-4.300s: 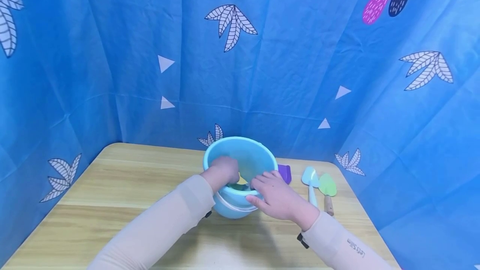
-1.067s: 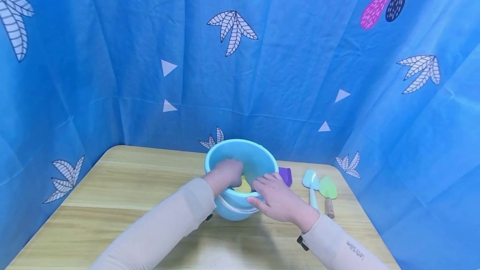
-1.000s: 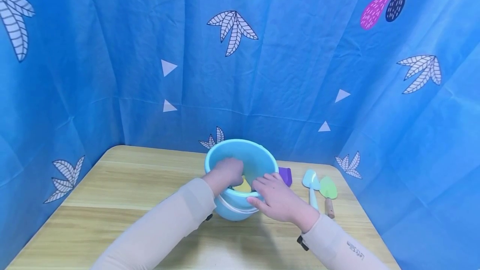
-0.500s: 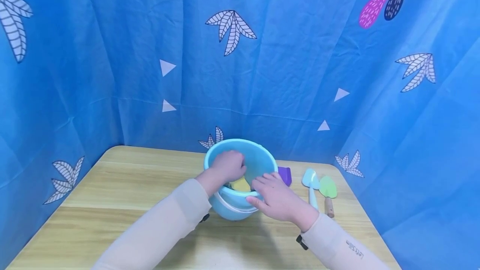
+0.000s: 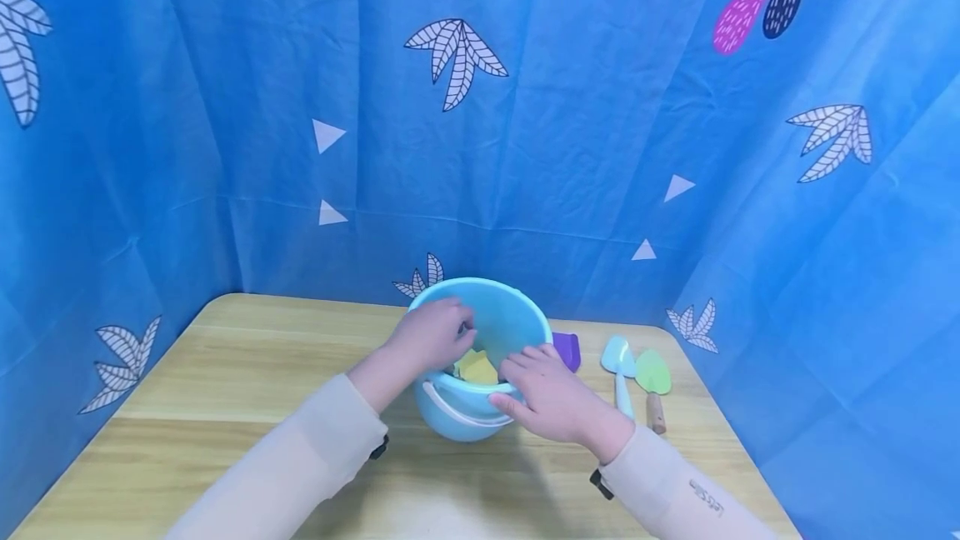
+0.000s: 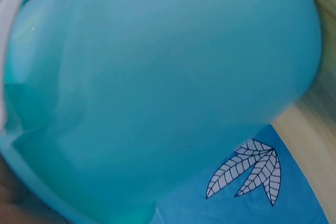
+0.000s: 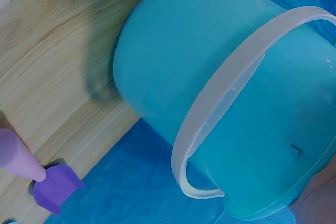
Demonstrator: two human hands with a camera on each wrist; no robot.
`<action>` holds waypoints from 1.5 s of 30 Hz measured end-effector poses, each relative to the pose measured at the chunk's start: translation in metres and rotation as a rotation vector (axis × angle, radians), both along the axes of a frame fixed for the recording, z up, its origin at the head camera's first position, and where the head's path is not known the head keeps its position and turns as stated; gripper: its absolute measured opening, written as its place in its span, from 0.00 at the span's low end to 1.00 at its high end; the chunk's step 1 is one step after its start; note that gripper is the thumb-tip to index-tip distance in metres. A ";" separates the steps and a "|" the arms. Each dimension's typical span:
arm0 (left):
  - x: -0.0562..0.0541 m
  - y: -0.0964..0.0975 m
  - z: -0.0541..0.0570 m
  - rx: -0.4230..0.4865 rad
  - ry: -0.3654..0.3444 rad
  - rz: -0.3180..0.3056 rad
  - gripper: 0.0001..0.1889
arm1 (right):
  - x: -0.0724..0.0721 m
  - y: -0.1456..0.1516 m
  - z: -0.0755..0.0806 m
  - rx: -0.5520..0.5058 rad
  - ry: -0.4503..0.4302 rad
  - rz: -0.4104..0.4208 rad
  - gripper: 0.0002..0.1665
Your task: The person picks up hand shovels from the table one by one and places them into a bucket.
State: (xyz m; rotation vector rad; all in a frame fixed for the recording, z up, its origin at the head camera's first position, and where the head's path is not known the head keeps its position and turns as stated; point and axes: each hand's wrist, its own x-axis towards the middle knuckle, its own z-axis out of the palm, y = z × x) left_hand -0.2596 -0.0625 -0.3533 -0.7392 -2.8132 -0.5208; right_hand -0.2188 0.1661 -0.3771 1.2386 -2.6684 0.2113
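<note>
A light blue bucket (image 5: pixel 459 419) stands on the wooden table, its white handle (image 7: pixel 226 85) hanging down the front. My right hand (image 5: pixel 551 390) grips its near right rim, thumb outside and fingers over the inside. My left hand (image 5: pixel 431 336) is bent over the left rim, fingers curled inside the mouth. A small dark patch shows between thumb and fingers; I cannot tell whether they hold something. Yellow pieces (image 5: pixel 477 367) lie inside the bucket below it. In the left wrist view the bucket's wall (image 6: pixel 173 77) fills most of the frame.
Right of the bucket lie a purple shovel (image 7: pixel 56 188) with a pink handle (image 7: pixel 18 156), a light blue shovel (image 5: pixel 619 361) and a green-bladed trowel (image 5: pixel 653 372) with a wooden handle. A blue patterned curtain (image 5: pixel 480 148) surrounds the wooden table (image 5: pixel 225 373) at the back and sides.
My left hand, deep in the bucket earlier, has risen and shifted left toward the rim, uncovering more of the yellow pieces. My right hand keeps its grip on the rim.
</note>
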 end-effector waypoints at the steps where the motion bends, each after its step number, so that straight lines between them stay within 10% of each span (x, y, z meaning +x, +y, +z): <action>1: 0.002 -0.003 0.000 0.004 0.003 0.007 0.08 | 0.000 0.000 0.000 0.002 0.002 0.000 0.20; 23: 0.040 -0.034 -0.015 0.082 0.268 -0.041 0.07 | 0.000 -0.001 0.000 0.006 -0.009 -0.009 0.21; 45: 0.033 -0.038 -0.042 0.050 0.306 -0.171 0.16 | 0.000 0.000 0.000 0.005 -0.023 -0.018 0.22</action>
